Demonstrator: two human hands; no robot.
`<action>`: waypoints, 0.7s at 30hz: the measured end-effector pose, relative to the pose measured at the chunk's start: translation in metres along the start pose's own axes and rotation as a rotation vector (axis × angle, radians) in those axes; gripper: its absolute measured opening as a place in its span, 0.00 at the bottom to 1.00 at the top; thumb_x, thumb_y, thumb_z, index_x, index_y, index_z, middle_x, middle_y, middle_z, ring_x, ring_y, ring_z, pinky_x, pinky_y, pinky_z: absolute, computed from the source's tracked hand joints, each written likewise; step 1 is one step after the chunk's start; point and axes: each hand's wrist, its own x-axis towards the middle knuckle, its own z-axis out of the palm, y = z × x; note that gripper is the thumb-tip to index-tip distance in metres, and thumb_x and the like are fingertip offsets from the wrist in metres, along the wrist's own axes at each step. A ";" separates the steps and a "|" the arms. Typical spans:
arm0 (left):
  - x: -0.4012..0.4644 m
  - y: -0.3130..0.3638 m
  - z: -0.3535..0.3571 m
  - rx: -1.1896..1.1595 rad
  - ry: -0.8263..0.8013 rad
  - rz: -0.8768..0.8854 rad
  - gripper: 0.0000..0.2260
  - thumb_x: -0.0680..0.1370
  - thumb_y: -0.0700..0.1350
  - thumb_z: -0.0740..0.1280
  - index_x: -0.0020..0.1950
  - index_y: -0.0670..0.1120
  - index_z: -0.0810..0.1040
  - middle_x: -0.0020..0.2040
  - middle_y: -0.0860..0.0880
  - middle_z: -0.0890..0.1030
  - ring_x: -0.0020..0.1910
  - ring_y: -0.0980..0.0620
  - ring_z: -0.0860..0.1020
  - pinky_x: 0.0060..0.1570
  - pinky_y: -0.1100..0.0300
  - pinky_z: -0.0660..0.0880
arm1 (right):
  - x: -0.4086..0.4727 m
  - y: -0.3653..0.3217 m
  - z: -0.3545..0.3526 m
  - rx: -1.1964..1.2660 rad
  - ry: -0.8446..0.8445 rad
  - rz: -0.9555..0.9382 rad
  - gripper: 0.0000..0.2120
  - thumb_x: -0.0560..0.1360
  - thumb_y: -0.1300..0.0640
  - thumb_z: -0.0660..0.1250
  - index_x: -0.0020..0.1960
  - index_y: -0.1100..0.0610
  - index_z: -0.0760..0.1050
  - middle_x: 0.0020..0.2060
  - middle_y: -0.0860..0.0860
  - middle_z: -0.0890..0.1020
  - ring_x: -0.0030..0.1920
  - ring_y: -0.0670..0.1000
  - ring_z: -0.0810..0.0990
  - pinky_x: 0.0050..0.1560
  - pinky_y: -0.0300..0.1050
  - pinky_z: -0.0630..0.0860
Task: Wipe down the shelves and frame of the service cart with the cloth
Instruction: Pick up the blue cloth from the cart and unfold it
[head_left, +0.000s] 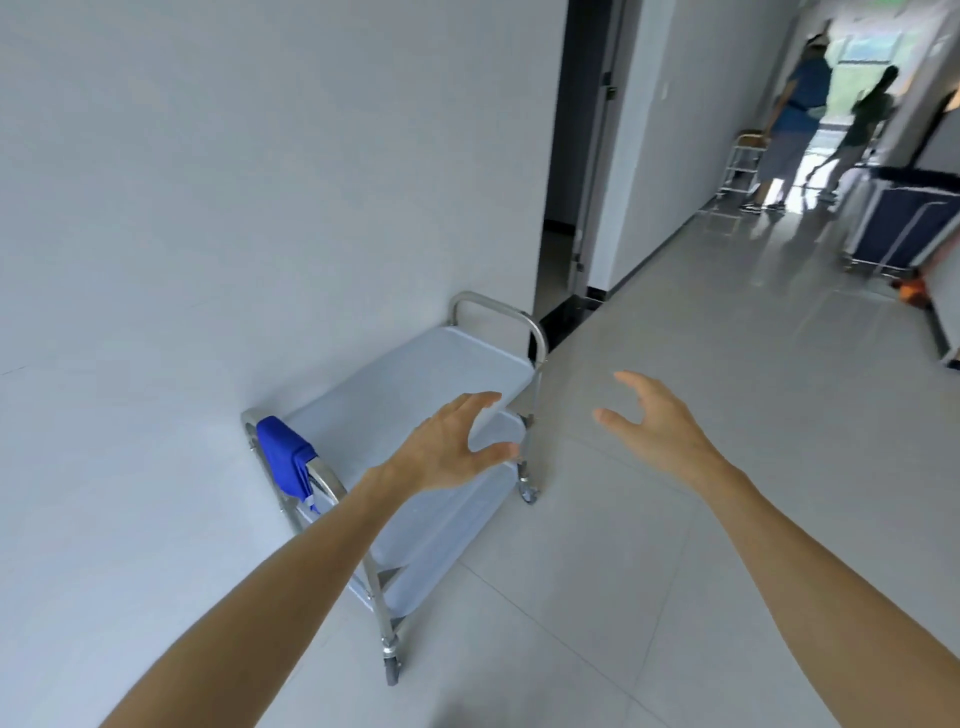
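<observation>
Hidden or unclear: the near end of the service cart (415, 395) top shelf is partly covered by the left forearm; its lower shelf (441, 545) shows only in part beneath the top one, and the casters on the wall side are out of sight. Both arms are cut off at the bottom edge. Two people (800, 119) at 1 o'clock down the corridor are blurred against bright light, and a small cart (740, 161) beside them is hard to make out. A dark blue bin on a metal frame (904, 223) at 2 o'clock is cut by the right edge. Service cart: two pale blue-grey tray shelves in a polished metal tube frame, a hoop handle at each end, casters on the floor tiles (623, 519); it stands at 11 o'clock just beside the white wall (208, 208), short of a dark doorway (571, 156). Cloth (285, 460): bright blue, folded, draped over the near handle (327, 483) at 10 o'clock, a small tag hanging below. Left hand (452, 447): above the top shelf, grip wide, fingers spread and lightly bent, holding nothing, apart from the cloth. Right hand (654, 421): over the floor at 3 o'clock of the cart, grip wide, empty.
</observation>
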 end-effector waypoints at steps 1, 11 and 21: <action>0.010 -0.012 -0.002 0.002 0.012 -0.013 0.34 0.75 0.68 0.65 0.77 0.57 0.60 0.75 0.56 0.67 0.71 0.52 0.69 0.67 0.52 0.69 | 0.020 -0.002 0.009 -0.002 -0.013 -0.013 0.31 0.77 0.44 0.68 0.77 0.48 0.63 0.75 0.48 0.66 0.74 0.50 0.66 0.67 0.46 0.65; 0.099 -0.137 -0.040 -0.137 0.146 -0.153 0.31 0.78 0.62 0.66 0.77 0.53 0.63 0.72 0.52 0.70 0.65 0.53 0.73 0.61 0.60 0.68 | 0.196 -0.056 0.111 0.068 -0.191 -0.142 0.29 0.77 0.44 0.69 0.75 0.48 0.65 0.71 0.46 0.70 0.71 0.48 0.69 0.66 0.47 0.70; 0.084 -0.235 -0.095 -0.234 0.391 -0.427 0.25 0.79 0.56 0.68 0.73 0.49 0.69 0.68 0.52 0.74 0.61 0.53 0.76 0.60 0.57 0.74 | 0.291 -0.126 0.235 0.063 -0.466 -0.266 0.30 0.79 0.43 0.66 0.77 0.49 0.62 0.75 0.46 0.66 0.73 0.49 0.67 0.69 0.48 0.69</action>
